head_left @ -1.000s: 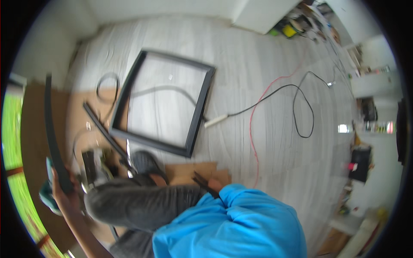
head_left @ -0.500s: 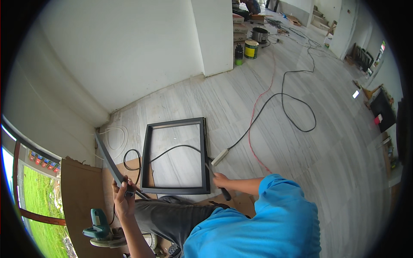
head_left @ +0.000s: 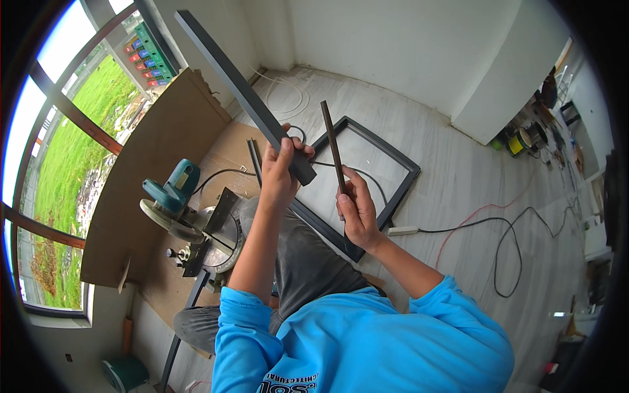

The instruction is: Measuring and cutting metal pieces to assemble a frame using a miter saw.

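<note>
My left hand (head_left: pixel 280 167) is closed around the lower end of a long dark grey metal profile (head_left: pixel 226 72), which slants up and away to the left. In my right hand (head_left: pixel 359 209) is a slim, dark, flat file (head_left: pixel 332 137), pointing up and gripped near its lower end. The handle end is hidden by my fingers. The file and the profile are apart, with a small gap between them. Below and beyond both hands, a dark rectangular frame (head_left: pixel 386 149) lies flat on the floor.
At my left stands a green mitre saw (head_left: pixel 177 187) on brown cardboard (head_left: pixel 147 288). Another dark profile (head_left: pixel 177 347) lies past my knee. A white power strip (head_left: pixel 403 230) with a black cable sits right of the frame. A green bucket (head_left: pixel 124 373) stands at lower left, below the window.
My view has turned left. My right hand has raised the file from beside the frame to near the profile. My left hand, still on the profile, is now farther forward.
</note>
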Motion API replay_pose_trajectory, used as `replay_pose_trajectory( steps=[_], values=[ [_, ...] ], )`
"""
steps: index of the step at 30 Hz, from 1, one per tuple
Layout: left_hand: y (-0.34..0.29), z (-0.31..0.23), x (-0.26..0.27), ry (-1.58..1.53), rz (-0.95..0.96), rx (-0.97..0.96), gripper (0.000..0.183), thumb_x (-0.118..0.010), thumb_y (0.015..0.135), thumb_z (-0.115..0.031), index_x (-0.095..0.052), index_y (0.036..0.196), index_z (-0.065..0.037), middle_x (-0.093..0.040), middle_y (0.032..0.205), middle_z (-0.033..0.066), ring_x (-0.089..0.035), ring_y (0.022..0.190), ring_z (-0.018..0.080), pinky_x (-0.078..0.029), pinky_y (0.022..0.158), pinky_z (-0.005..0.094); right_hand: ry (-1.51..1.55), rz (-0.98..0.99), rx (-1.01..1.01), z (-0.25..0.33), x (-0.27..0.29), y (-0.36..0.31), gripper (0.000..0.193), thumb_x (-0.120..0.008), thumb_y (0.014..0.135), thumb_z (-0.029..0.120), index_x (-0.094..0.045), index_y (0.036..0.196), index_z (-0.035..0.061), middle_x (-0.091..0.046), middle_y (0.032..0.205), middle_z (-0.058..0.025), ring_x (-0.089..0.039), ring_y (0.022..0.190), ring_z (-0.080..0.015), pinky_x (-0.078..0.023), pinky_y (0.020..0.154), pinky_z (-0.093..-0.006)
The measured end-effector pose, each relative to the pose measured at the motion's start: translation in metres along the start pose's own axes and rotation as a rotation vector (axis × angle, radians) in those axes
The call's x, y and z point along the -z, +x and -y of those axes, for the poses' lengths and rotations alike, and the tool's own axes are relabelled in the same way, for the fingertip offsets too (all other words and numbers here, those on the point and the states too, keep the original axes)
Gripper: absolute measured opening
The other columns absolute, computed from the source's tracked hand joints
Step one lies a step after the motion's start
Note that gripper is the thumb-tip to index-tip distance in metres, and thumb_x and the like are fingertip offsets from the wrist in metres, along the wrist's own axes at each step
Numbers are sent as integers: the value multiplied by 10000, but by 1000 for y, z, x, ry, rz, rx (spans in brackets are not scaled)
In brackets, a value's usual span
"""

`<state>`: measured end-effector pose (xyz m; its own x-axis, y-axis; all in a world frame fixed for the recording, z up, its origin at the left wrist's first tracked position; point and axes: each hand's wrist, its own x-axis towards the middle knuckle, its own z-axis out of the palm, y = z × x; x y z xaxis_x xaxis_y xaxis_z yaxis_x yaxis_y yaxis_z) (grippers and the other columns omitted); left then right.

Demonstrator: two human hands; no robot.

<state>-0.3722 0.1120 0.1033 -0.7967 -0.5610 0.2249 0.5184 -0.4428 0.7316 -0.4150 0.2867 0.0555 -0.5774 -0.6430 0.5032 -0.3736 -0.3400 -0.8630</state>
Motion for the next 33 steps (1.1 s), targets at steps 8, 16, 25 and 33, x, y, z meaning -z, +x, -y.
replay_pose_trajectory(
  steps=[8,16,25,33],
  values=[
    [55,-40,15,91,-247,-155,608,-358,987,-619,-524,1083,-42,-544,811,44,-515,643,133,-457,608,281,-281,46,206,2,-33,39,478,-502,936,35,-415,1405,2,-543,886,-135,-563,716,-231,-470,670,-329],
    [68,-41,0,152,-447,-307,537,-386,993,-589,-497,945,-65,-521,644,55,-507,504,155,-443,481,295,-356,-19,363,-7,-63,79,535,-518,893,-14,-421,1418,16,-552,877,-133,-576,668,-245,-485,571,-350],
    [71,-20,16,106,-497,-322,500,-416,999,-554,-480,1007,-58,-483,746,33,-471,525,126,-403,469,264,-424,-153,61,-67,-16,51,456,-468,968,54,-401,1414,-10,-588,943,-155,-597,775,-250,-494,691,-349],
    [73,-24,11,-52,-587,-198,548,-351,1000,-593,-466,985,-57,-474,739,47,-439,536,153,-382,487,297,-483,-72,242,-70,-34,61,465,-503,932,25,-464,1395,40,-586,938,-146,-613,750,-272,-509,668,-347]
  ],
)
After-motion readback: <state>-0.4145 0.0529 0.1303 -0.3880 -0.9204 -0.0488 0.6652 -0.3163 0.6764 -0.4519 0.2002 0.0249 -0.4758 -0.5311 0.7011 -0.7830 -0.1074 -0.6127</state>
